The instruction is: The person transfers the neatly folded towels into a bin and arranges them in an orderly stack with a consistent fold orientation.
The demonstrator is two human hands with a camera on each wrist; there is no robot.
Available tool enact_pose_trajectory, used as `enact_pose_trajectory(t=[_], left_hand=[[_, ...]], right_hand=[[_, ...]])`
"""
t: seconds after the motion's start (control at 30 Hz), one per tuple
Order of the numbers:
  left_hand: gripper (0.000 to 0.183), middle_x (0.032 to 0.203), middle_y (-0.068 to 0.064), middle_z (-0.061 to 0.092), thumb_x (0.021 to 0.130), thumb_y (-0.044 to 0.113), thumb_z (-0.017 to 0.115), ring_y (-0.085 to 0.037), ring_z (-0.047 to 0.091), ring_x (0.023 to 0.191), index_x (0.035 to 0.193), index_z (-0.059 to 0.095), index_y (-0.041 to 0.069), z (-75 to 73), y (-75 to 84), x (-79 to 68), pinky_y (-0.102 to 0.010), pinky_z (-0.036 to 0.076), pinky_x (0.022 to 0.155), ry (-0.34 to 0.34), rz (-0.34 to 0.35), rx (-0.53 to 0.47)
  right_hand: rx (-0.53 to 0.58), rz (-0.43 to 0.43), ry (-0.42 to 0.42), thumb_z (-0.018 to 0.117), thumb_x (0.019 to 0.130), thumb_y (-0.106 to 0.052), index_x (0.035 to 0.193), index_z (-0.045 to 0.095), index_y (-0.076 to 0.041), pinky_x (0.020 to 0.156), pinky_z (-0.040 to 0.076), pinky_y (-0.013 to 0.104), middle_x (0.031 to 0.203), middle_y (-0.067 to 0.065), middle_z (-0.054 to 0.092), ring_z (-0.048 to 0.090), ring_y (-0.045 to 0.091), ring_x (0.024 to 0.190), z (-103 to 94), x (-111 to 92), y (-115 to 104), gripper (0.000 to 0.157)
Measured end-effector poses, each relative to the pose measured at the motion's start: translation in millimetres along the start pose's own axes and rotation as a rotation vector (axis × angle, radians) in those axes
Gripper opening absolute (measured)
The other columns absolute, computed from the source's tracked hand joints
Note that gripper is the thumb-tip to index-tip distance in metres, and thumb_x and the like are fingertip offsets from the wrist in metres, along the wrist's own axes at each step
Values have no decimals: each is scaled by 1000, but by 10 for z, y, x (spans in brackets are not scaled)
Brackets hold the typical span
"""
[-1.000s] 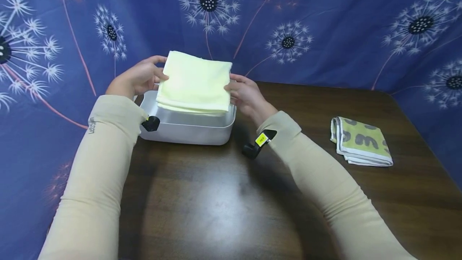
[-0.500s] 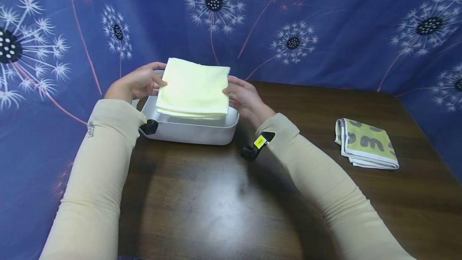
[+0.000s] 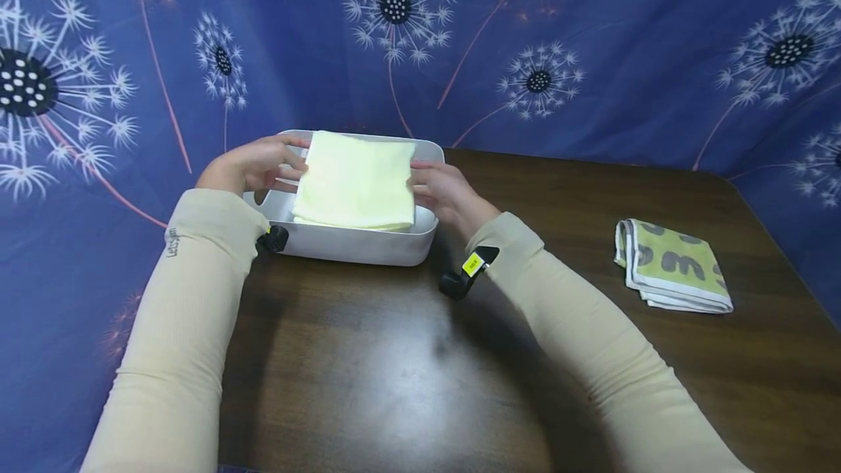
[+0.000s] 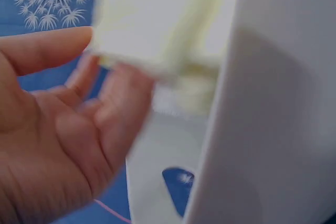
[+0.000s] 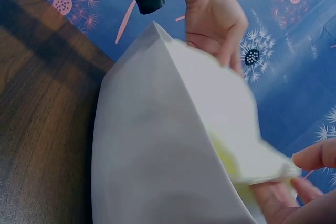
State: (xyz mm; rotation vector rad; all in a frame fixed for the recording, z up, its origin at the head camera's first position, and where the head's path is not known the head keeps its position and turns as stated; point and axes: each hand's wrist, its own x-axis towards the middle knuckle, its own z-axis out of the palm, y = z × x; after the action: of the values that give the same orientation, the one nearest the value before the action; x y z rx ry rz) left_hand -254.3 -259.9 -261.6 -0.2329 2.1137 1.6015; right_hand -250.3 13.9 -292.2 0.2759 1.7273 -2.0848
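Note:
A folded pale yellow towel (image 3: 358, 179) lies level between my two hands, at the opening of a white plastic bin (image 3: 355, 248). My left hand (image 3: 252, 165) pinches its left edge, thumb on top and fingers beneath, as the left wrist view shows with the towel (image 4: 152, 19) blurred. On the opposite edge my right hand (image 3: 450, 192) pinches the towel in the same way; in the right wrist view the fingers (image 5: 275, 200) lie under the cloth. The towel's near edge is just inside the bin's front wall. How deep its underside sits is hidden.
A folded green towel (image 3: 673, 265) with grey print and white borders lies on the right of the brown wooden table (image 3: 407, 356). A blue dandelion-patterned cloth (image 3: 460, 35) hangs behind and to the left. The bin's end wall has a handle hole (image 4: 179, 184).
Both hands have lowered the yellow towel, from above the bin down into its opening. More of the bin's back rim shows. The view has shifted slightly; the green towel lies as before.

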Motion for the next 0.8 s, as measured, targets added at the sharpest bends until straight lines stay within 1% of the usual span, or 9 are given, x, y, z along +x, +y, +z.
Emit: enact_pose_trajectory(t=[0.1, 0.17, 0.27, 0.37, 0.43, 0.53, 0.67, 0.8], left_hand=[[63, 148, -20, 17, 96, 7, 44, -36, 41, 122, 149, 10, 9, -47, -22, -13, -43, 43, 95, 5, -44, 55], [63, 150, -21, 16, 97, 10, 44, -39, 34, 128, 149, 8, 7, -81, -39, -26, -44, 40, 97, 14, -52, 71], [63, 148, -22, 20, 98, 13, 46, -39, 34, 128, 149, 10, 7, -94, -58, -38, -43, 41, 96, 28, -48, 78], [62, 147, -22, 23, 98, 14, 46, -38, 36, 127, 149, 12, 6, -76, -62, -36, -42, 42, 96, 22, -35, 89], [61, 146, -22, 25, 98, 15, 45, -37, 37, 126, 148, 13, 5, -57, -59, -31, -40, 43, 95, 21, -27, 94], [60, 146, -20, 26, 98, 16, 46, -36, 38, 126, 148, 14, 4, -39, -58, -30, -38, 43, 95, 32, -10, 93], [60, 146, -16, 26, 97, 17, 48, -34, 39, 126, 148, 18, 6, -1, -35, -43, -38, 41, 97, 45, 19, 72], [59, 148, -13, 25, 97, 17, 50, -31, 39, 126, 147, 22, 9, 54, 13, -48, -38, 38, 100, 50, 39, 28]], right_hand=[[-38, 32, -10, 48, 95, -6, 134, 45, -5, 90, 47, 34, 123, 17, 48, 55, 26, 105, -17, -20, -15, 39], [-47, 32, -17, 48, 95, -7, 134, 43, -3, 91, 46, 35, 126, 19, 45, 54, 29, 111, -24, -41, -28, 40], [-75, 20, -21, 48, 94, -7, 134, 42, -1, 91, 46, 36, 127, 20, 45, 53, 31, 113, -41, -80, -43, 41], [-89, 4, -22, 47, 95, -7, 134, 42, 0, 91, 46, 36, 127, 21, 46, 53, 32, 113, -73, -115, -57, 40], [-98, -5, -18, 47, 96, -7, 134, 43, 0, 90, 47, 35, 124, 21, 48, 54, 31, 112, -96, -133, -68, 39], [-104, -19, -12, 48, 94, -3, 132, 46, -1, 88, 48, 33, 117, 19, 52, 55, 30, 108, -120, -148, -90, 39], [-100, -38, -6, 47, 91, 0, 131, 48, 0, 86, 49, 33, 111, 18, 55, 57, 29, 104, -155, -168, -129, 40], [-89, -41, -9, 47, 92, -1, 133, 47, -1, 87, 49, 33, 117, 19, 54, 55, 30, 108, -198, -199, -170, 41]])
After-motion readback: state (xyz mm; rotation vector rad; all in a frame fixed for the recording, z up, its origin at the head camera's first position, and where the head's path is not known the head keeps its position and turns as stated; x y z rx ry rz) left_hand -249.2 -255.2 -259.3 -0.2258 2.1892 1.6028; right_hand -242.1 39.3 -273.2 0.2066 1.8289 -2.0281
